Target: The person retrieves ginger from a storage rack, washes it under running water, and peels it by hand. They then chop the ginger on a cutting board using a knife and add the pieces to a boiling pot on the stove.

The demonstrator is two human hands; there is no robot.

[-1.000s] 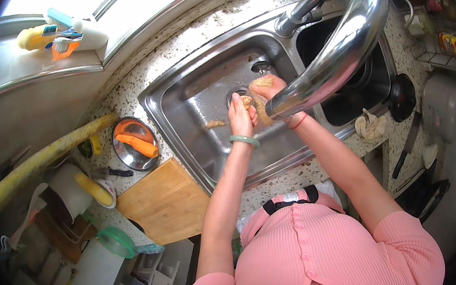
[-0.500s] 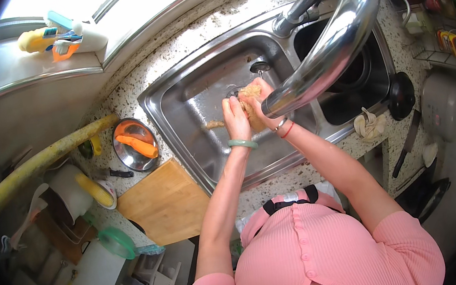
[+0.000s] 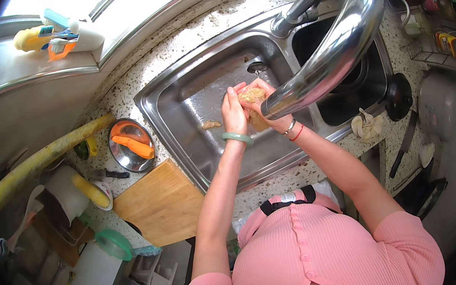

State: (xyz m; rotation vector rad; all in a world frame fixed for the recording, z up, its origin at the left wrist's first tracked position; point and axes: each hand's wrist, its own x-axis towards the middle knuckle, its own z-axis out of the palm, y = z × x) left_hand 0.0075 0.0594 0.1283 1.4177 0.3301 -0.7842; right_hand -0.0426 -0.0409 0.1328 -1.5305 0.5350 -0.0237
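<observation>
Both my hands are together over the left basin of a steel sink, just left of the faucet's spout. Between them is a tan, knobbly piece that looks like ginger root, partly hidden by fingers and palms. My right hand is curled round its right side, beneath the spout. My left hand, with a green bangle at the wrist, presses against its left side, fingers pointing away from me. A smaller tan piece lies on the basin floor to the left.
The large chrome faucet arches close over my right hand. Left of the sink are a metal bowl with peeled carrots, a knife and a wooden cutting board. A cloth and a cleaver lie on the right.
My hands have shifted slightly around the tan piece, and the left fingers have moved closer to the right hand. The whole view has slid slightly left.
</observation>
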